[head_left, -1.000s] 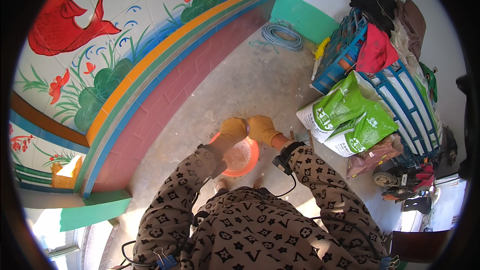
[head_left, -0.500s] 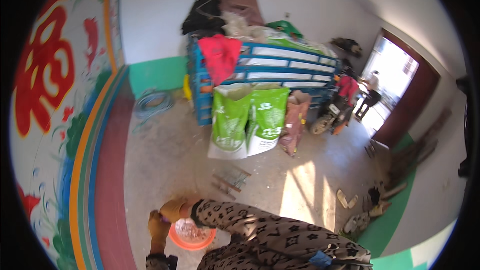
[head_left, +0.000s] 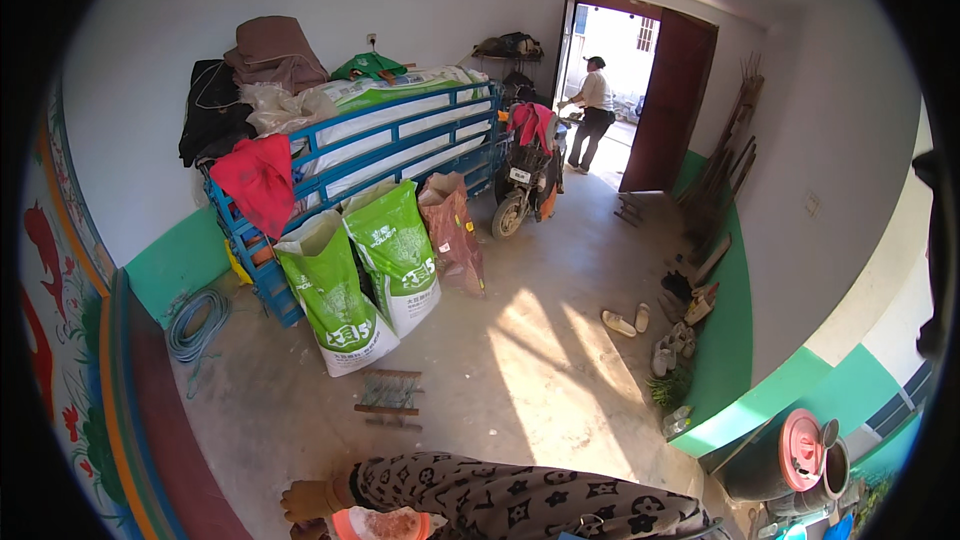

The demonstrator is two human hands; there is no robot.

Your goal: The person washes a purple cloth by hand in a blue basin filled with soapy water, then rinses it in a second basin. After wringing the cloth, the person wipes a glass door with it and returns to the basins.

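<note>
My right hand (head_left: 309,501) reaches out of a brown patterned sleeve (head_left: 520,495) at the lower edge. Its fingers are curled together; what they hold, if anything, I cannot make out. Just below it, my left hand (head_left: 311,530) is mostly cut off by the lower edge, its fingers hidden. Beside both hands stands an orange-red basin (head_left: 345,523) with pale pinkish contents (head_left: 395,523). The sleeve and the picture's edge hide part of the basin.
A small low stool (head_left: 390,393) stands ahead. Beyond are green-white sacks (head_left: 395,255), a brown sack (head_left: 452,235) and a loaded blue rail frame (head_left: 400,130). A motorbike (head_left: 520,180) and a person (head_left: 590,115) are by the doorway. Slippers (head_left: 625,322) and lidded bins (head_left: 800,445) lie right.
My view has swung up and to the right, showing more of the doorway and right wall. Hands and basin now sit lower in view, and my left hand has nearly left it.
</note>
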